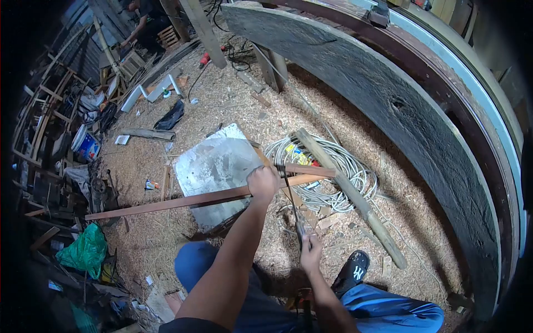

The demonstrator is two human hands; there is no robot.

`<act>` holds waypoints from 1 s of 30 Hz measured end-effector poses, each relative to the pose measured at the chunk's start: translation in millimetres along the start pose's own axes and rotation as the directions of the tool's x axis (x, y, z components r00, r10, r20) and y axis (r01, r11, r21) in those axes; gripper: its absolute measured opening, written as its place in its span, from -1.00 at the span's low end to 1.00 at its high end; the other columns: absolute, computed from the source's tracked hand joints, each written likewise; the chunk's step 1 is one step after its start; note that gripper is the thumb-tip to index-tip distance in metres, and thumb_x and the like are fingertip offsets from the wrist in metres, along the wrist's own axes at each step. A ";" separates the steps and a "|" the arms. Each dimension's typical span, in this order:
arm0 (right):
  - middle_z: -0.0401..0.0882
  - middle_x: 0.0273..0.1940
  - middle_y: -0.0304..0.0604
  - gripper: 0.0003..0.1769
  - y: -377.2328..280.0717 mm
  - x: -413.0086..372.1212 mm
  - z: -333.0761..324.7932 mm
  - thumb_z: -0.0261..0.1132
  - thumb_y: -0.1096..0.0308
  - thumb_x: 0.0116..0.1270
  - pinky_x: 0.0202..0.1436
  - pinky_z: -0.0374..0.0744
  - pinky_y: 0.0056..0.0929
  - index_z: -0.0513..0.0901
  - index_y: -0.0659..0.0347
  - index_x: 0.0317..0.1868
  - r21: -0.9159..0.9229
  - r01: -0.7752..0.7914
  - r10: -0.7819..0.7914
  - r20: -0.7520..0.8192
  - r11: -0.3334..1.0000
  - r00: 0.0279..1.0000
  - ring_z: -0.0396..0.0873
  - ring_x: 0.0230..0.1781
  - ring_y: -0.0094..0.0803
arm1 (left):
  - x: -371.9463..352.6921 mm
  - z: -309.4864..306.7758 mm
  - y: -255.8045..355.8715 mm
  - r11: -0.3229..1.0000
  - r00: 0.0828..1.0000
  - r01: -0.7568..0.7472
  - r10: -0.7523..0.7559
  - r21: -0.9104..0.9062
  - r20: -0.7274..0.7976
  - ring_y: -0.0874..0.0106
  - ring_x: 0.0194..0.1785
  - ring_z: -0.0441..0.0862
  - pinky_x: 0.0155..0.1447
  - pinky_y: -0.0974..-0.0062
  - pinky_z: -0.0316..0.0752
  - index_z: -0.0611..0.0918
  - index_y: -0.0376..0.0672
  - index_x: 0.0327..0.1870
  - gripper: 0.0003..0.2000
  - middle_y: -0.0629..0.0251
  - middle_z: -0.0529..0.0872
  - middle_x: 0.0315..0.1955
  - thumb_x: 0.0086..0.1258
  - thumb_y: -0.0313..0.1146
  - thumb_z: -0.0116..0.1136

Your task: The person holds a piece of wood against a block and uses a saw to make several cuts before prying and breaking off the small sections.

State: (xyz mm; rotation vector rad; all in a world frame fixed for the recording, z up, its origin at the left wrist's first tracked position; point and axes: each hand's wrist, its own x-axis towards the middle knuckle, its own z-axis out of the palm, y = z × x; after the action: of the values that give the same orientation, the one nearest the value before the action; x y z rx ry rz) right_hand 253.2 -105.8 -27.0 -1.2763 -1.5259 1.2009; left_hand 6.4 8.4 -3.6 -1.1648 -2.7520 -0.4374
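Observation:
My left hand (pixel 264 183) is closed around a long reddish-brown wood strip (pixel 166 205), which runs from the far left to the right of my fist. In my right hand (pixel 311 253) is the handle of a long thin-bladed hand tool (pixel 291 194). Its dark narrow blade is seen nearly edge-on and crosses the strip just right of my left fist. A paler wood piece (pixel 304 179) lies under the strip's right end. Beneath my left arm, a worn grey-white sheet (pixel 216 161) rests on the ground.
Beyond the blade lie a coil of grey cable (pixel 361 180) and a wooden pole (pixel 358 204). A large dark plank (pixel 388 91) stands on edge along the right. Wood shavings cover the ground. Scrap and a green bag (pixel 83 250) line the left; another person (pixel 150 28) is at the back.

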 end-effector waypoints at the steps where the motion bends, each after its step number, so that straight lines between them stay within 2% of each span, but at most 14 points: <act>1: 0.26 -0.61 -0.26 -0.58 8.5 -8.6 -6.0 0.20 0.27 0.59 -0.45 0.24 -0.36 0.50 0.36 -0.45 0.002 0.005 -0.005 0.002 1.000 1.000 0.23 -0.51 -0.54 | -0.1 1.0 -0.5 1.000 1.000 -0.006 0.006 -0.006 0.004 0.05 -0.47 0.77 -0.22 0.14 0.70 0.76 -0.24 -0.57 -0.62 0.00 0.77 -0.55 0.40 -0.19 0.12; 3: 0.37 -0.61 -0.13 -0.57 28.1 -24.7 -21.4 0.23 0.21 0.58 -0.46 0.30 -0.32 0.55 0.38 -0.42 -0.068 -0.129 0.136 0.097 0.989 0.986 0.28 -0.53 -0.51 | -3.7 4.0 -1.2 1.000 1.000 -0.010 0.010 -0.007 0.020 0.05 -0.47 0.77 -0.22 0.14 0.70 0.76 -0.24 -0.57 -0.62 0.00 0.77 -0.55 0.40 -0.19 0.13; 4: 0.37 -0.61 -0.13 -0.57 13.8 -17.5 -17.2 0.23 0.21 0.58 -0.46 0.30 -0.32 0.55 0.38 -0.42 -0.065 -0.139 0.145 0.095 0.988 0.985 0.28 -0.53 -0.51 | -4.4 4.5 -1.6 1.000 0.999 -0.014 0.014 -0.002 0.029 0.06 -0.46 0.77 -0.22 0.15 0.70 0.76 -0.24 -0.57 -0.63 0.00 0.77 -0.55 0.39 -0.19 0.13; 6: 0.37 -0.61 -0.16 -0.59 -12.7 19.5 1.6 0.22 0.20 0.58 -0.43 0.33 -0.32 0.58 0.38 -0.37 0.044 -0.069 0.065 0.090 0.997 0.994 0.30 -0.51 -0.50 | -1.4 6.1 -1.8 1.000 0.999 -0.023 0.022 0.008 0.043 0.06 -0.46 0.77 -0.21 0.15 0.70 0.76 -0.24 -0.56 -0.63 0.01 0.77 -0.55 0.38 -0.19 0.14; 8: 0.40 -0.60 -0.20 -0.63 -0.5 52.7 24.6 0.22 0.21 0.58 -0.43 0.34 -0.33 0.63 0.37 -0.29 -0.062 -0.025 0.032 0.112 0.998 0.993 0.32 -0.52 -0.52 | -3.0 9.3 -5.2 0.999 1.000 0.000 0.001 -0.037 0.015 -0.07 -0.43 0.76 -0.19 0.05 0.70 0.78 -0.27 -0.51 -0.58 -0.10 0.76 -0.52 0.44 -0.14 0.10; 9: 0.40 -0.60 -0.20 -0.63 -3.8 46.4 22.6 0.22 0.21 0.58 -0.43 0.34 -0.33 0.63 0.37 -0.29 -0.068 -0.029 0.037 0.127 0.997 0.991 0.32 -0.52 -0.52 | -3.0 7.9 -6.9 0.998 0.999 -0.028 0.029 -0.049 0.023 -0.07 -0.43 0.76 -0.19 0.04 0.69 0.77 -0.28 -0.51 -0.60 -0.10 0.76 -0.52 0.43 -0.16 0.12; 12: 0.41 -0.60 -0.18 -0.62 -10.6 33.0 16.5 0.22 0.21 0.59 -0.44 0.31 -0.32 0.62 0.37 -0.32 0.061 -0.073 0.068 0.080 0.995 0.994 0.30 -0.53 -0.52 | -2.5 6.0 -4.6 0.998 0.999 -0.038 0.037 -0.056 -0.022 -0.06 -0.43 0.76 -0.20 0.04 0.69 0.77 -0.28 -0.52 -0.61 -0.09 0.76 -0.52 0.42 -0.17 0.13; 14: 0.21 -0.61 -0.32 -0.52 19.0 -4.3 -6.7 0.18 0.19 0.62 -0.46 0.22 -0.34 0.44 0.33 -0.48 -0.005 -0.123 0.123 0.131 0.992 0.984 0.20 -0.51 -0.55 | -4.5 3.2 -3.2 0.997 0.999 -0.040 0.039 -0.063 -0.021 -0.06 -0.43 0.76 -0.20 0.04 0.69 0.77 -0.28 -0.52 -0.61 -0.09 0.76 -0.52 0.42 -0.17 0.14; 18: 0.20 -0.61 -0.27 -0.50 -15.3 7.5 2.9 0.18 0.19 0.62 -0.44 0.23 -0.31 0.38 0.32 -0.49 -0.037 -0.122 0.125 0.102 0.992 0.987 0.20 -0.51 -0.53 | -3.1 1.8 -4.7 0.993 0.996 -0.092 0.091 -0.074 -0.020 -0.05 -0.44 0.76 -0.21 0.04 0.69 0.76 -0.28 -0.53 -0.62 -0.10 0.75 -0.53 0.41 -0.18 0.15; 20: 0.20 -0.60 -0.24 -0.50 -29.0 48.3 23.6 0.19 0.19 0.61 -0.42 0.24 -0.27 0.39 0.32 -0.50 0.013 0.015 -0.015 0.016 1.000 1.000 0.20 -0.50 -0.49 | -1.6 0.4 -2.4 0.995 0.997 -0.081 0.079 -0.066 -0.024 -0.04 -0.44 0.77 -0.22 0.05 0.69 0.77 -0.28 -0.53 -0.62 -0.10 0.75 -0.53 0.40 -0.18 0.15; 23: 0.22 -0.60 -0.19 -0.53 -27.3 61.0 28.3 0.21 0.19 0.60 -0.40 0.26 -0.25 0.47 0.35 -0.47 0.043 -0.005 0.001 0.088 0.999 0.996 0.21 -0.49 -0.46 | -5.0 2.4 -2.9 0.998 0.999 -0.038 0.037 -0.056 -0.021 -0.03 -0.44 0.77 -0.21 0.06 0.70 0.77 -0.27 -0.52 -0.63 -0.09 0.75 -0.54 0.40 -0.18 0.15; 26: 0.24 -0.59 -0.21 -0.53 -6.4 6.9 1.1 0.21 0.19 0.59 -0.41 0.24 -0.28 0.49 0.36 -0.46 0.040 -0.047 0.045 0.056 0.998 0.997 0.20 -0.49 -0.48 | -1.4 5.2 -3.2 0.999 0.999 -0.022 0.021 -0.027 -0.035 0.03 -0.45 0.77 -0.21 0.11 0.70 0.76 -0.24 -0.56 -0.65 -0.03 0.76 -0.56 0.39 -0.20 0.17; 27: 0.24 -0.59 -0.21 -0.53 -9.8 0.6 -6.2 0.21 0.19 0.59 -0.41 0.24 -0.28 0.49 0.36 -0.46 0.035 -0.038 0.036 0.063 0.999 0.997 0.20 -0.49 -0.48 | -2.5 3.8 -1.4 1.000 0.999 -0.023 0.023 0.005 -0.037 0.08 -0.46 0.77 -0.21 0.16 0.69 0.75 -0.21 -0.59 -0.66 0.03 0.76 -0.57 0.37 -0.23 0.19; 30: 0.27 -0.60 -0.23 -0.52 -8.8 -3.4 -11.1 0.21 0.19 0.60 -0.42 0.23 -0.32 0.45 0.34 -0.48 -0.030 -0.103 0.105 0.088 0.994 0.991 0.21 -0.49 -0.52 | -3.5 1.7 -1.8 0.998 0.998 -0.047 0.045 -0.034 -0.042 0.07 -0.45 0.77 -0.21 0.16 0.69 0.76 -0.21 -0.58 -0.67 0.02 0.76 -0.56 0.36 -0.22 0.18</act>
State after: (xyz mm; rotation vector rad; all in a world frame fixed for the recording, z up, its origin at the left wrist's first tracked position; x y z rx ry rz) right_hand 262.4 -107.6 -15.9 -1.3486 -1.5588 1.3250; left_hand 7.5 5.4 -6.4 -1.2107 -2.6871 -0.5011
